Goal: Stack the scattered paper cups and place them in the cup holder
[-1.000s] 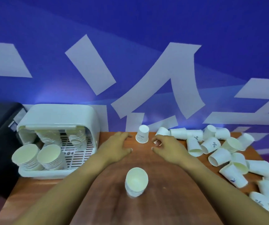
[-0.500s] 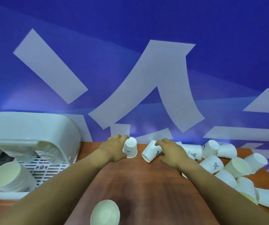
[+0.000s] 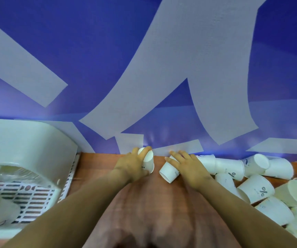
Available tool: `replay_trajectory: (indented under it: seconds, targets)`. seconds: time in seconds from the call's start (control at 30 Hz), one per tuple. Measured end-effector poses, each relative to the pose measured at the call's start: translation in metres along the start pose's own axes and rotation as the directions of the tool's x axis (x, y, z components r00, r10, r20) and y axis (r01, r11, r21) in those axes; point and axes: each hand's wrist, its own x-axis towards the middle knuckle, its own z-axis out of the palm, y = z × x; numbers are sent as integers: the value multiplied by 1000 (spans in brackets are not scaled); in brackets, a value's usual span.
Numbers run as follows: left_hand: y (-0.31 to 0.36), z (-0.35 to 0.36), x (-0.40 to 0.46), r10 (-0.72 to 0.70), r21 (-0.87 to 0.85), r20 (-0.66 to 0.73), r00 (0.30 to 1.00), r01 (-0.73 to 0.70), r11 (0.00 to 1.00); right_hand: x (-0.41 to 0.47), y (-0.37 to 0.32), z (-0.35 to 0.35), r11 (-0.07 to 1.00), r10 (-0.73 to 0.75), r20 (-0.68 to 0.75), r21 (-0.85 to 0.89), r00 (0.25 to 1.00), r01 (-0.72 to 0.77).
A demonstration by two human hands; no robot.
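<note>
Since a second ago, both hands moved from the bare tabletop [image 3: 144, 203] onto cups at its far edge: left hand [image 3: 132, 166] now curled round an upside-down cup [image 3: 148, 161], fingers over its base; right hand [image 3: 188, 166] laid over a cup on its side [image 3: 168, 171], thumb and fingers wrapped on it. Means two more cups secured and ready to nest, judging by the grips. Remaining scattered cups [image 3: 258, 189] heaped just right of the right hand; cup holder [image 3: 27, 145] well left of the left hand, stacks already inside.
</note>
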Motion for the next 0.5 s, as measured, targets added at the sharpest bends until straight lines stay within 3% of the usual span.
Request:
replay_trajectory:
  seconds: [0.27,0.5]
  targets:
    - [2,-14,-11,-47,-51,-82,996,43,998,-6,-4,-8,998,41,-11,50,999,-41]
    - [-6,-48,-79,-136,-368,-258,957,33,929,-56,-33,-60,935,192,-80,318,978,-157]
